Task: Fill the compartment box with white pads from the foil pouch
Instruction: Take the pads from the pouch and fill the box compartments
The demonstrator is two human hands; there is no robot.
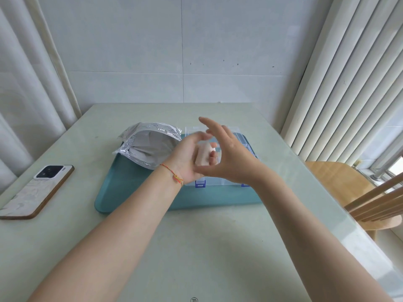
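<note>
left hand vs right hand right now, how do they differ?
The left hand holds a small stack of white pads, fingers curled round it; the right hand holds nothing, fingers spread and mostly straight. The left wrist wears a red-orange string bracelet; the right wrist is bare. The left hand is motion-blurred at the fingertips, the right sharper. Both hover over the clear compartment box on the teal tray.
</note>
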